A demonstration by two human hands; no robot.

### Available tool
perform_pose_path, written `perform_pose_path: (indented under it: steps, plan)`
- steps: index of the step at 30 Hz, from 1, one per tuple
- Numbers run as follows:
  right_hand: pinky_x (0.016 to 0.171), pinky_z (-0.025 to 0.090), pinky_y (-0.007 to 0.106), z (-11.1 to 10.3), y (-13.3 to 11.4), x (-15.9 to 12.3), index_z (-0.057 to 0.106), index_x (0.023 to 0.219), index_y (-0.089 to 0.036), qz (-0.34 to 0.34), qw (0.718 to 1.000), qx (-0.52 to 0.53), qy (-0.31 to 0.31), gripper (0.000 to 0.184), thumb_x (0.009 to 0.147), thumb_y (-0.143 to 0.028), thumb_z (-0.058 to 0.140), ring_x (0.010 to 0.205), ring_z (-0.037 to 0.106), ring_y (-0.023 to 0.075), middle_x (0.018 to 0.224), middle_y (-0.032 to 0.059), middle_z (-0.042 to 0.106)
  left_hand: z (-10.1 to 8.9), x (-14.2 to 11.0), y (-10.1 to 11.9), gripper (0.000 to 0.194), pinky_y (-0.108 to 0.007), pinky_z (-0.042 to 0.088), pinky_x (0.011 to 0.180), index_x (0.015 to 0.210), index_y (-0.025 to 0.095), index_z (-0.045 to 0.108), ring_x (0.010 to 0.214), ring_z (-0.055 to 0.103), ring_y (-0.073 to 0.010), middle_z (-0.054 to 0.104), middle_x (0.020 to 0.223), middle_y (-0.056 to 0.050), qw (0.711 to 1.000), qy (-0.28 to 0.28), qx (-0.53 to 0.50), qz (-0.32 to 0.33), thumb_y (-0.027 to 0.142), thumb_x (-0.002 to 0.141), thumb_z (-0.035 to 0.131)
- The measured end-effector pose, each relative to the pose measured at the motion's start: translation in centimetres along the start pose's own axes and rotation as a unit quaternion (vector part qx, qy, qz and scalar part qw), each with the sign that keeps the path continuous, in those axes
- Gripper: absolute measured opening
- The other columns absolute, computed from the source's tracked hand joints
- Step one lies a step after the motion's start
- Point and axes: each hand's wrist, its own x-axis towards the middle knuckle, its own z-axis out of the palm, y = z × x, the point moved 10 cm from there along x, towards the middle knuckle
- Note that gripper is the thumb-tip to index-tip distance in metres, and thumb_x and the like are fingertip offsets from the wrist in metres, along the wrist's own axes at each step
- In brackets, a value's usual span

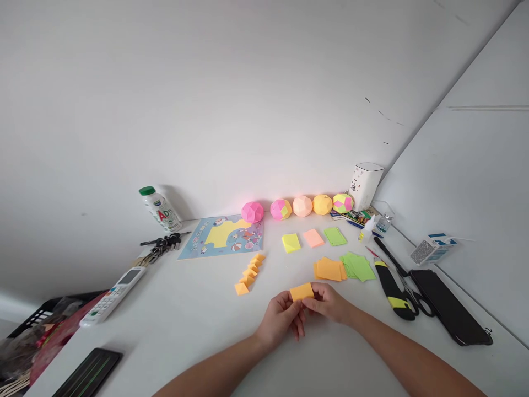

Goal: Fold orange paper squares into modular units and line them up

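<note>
An orange piece of paper [302,291], which looks folded into a rectangle, is held up just above the table between both hands. My left hand [284,315] is closed on its left end, thumb in front. My right hand [326,302] pinches the right end with the thumb on the lower edge. Beyond my left hand lies a row of small folded orange paper pieces [249,273]. Past my right hand are loose orange paper squares [329,269] and green paper squares [357,267], spread in overlapping piles.
Faceted paper balls [302,206] line the wall behind small yellow [291,242], pink [314,238] and green [335,236] pads. A cutter [392,289], scissors [413,295] and black case [448,306] lie right. A remote [113,296], keys [163,243] and bottle [161,209] are left.
</note>
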Motion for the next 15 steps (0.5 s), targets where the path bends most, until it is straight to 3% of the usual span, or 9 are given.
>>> perform_pose_path:
  steps: [3,10,15]
  plan:
    - [0.060,0.042,0.026,0.3,-0.1,0.0,0.060,0.080,-0.014,-0.002,1.000,0.019,-0.016,0.022,0.077,-0.036,0.061,0.065,0.053,0.0135,0.070,0.0011,0.058,0.2,-0.1,-0.1,0.032,-0.018,0.040,0.033,0.076,0.015,0.044,0.038,0.056,-0.0101,0.059,0.059,0.001,1.000,-0.006,0.016,-0.011,0.045,0.076,0.058]
    - [0.057,0.044,0.028,-1.6,0.1,0.0,0.058,0.072,-0.015,0.006,0.997,0.062,0.038,0.024,0.074,-0.038,0.064,0.056,0.054,0.0125,0.069,0.0024,0.062,-0.8,0.0,0.0,0.029,-0.019,0.039,0.032,0.074,0.017,0.042,0.038,0.054,-0.0109,0.059,0.056,0.001,0.999,0.027,-0.032,-0.003,0.040,0.075,0.060]
    - [0.057,0.043,0.027,-1.1,-0.1,0.0,0.059,0.076,-0.015,-0.001,0.998,0.051,0.023,0.025,0.075,-0.039,0.064,0.056,0.052,0.0117,0.067,0.0008,0.061,-0.1,0.1,0.5,0.029,-0.022,0.043,0.037,0.078,0.018,0.039,0.045,0.059,-0.0135,0.062,0.068,-0.002,0.995,-0.012,-0.094,0.012,0.046,0.081,0.049]
